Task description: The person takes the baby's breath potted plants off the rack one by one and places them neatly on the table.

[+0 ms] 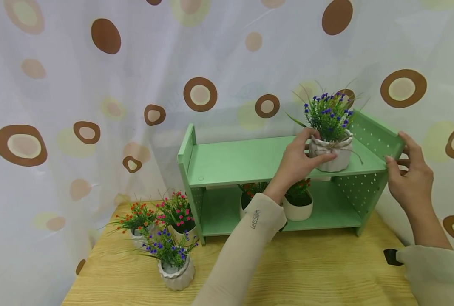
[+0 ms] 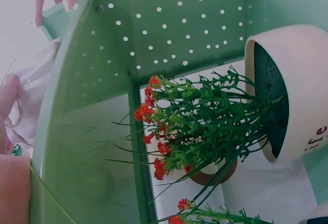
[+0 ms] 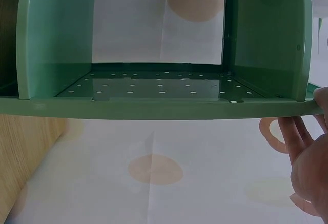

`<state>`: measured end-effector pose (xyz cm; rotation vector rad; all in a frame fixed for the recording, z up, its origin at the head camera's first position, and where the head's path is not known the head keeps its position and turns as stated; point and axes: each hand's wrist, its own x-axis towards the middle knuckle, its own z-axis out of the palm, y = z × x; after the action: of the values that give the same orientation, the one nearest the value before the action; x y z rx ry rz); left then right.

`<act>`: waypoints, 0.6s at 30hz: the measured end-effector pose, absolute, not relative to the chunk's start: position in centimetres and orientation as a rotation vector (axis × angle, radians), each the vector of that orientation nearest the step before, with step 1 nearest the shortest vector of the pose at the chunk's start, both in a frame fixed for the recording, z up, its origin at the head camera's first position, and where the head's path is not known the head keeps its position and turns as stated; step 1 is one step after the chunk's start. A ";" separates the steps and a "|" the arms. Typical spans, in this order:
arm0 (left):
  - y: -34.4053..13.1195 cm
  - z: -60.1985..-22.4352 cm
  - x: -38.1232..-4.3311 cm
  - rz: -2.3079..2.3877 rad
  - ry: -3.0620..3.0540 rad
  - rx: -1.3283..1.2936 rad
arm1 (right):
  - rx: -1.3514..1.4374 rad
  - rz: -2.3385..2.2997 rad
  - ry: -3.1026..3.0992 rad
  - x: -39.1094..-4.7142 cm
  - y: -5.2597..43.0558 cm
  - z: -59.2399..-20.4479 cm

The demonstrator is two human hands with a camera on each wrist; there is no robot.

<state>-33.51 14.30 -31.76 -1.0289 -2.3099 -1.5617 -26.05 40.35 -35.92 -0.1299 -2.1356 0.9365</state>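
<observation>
At the right end of the top tier of a green shelf (image 1: 234,161), my left hand (image 1: 296,158) grips a white scalloped flowerpot (image 1: 339,156) from its left side, thumb across the front. The pot stands upright, with twine round it and blue-purple artificial flowers (image 1: 328,114) in it. My right hand (image 1: 412,176) holds the upper front corner of the shelf's right side panel (image 1: 380,136), thumb in front and fingers over the edge. In the right wrist view, fingers of the right hand (image 3: 313,170) wrap that panel's edge (image 3: 154,109).
On the lower tier stand two cream pots with red flowers, one (image 1: 299,207) partly behind my left sleeve; its twin (image 1: 244,202) is mostly hidden. Left of the shelf, a blue-flowered pot (image 1: 177,274), a pink-flowered pot (image 1: 186,236) and an orange-flowered plant (image 1: 137,216) share the wooden table (image 1: 307,263).
</observation>
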 end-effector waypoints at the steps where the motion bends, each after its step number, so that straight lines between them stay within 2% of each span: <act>1: 14.3 -31.8 -33.4 -1.566 -2.305 -1.033 | -0.130 0.937 -2.135 -26.0 40.4 -35.9; 18: 10.8 -32.2 -31.7 -1.626 -2.202 -1.071 | -0.169 0.954 -2.146 -26.1 40.4 -36.1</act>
<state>-31.71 10.83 -32.21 -1.0715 -2.2018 -1.6260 -26.10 40.42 -36.05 -0.1695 -2.1464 0.9539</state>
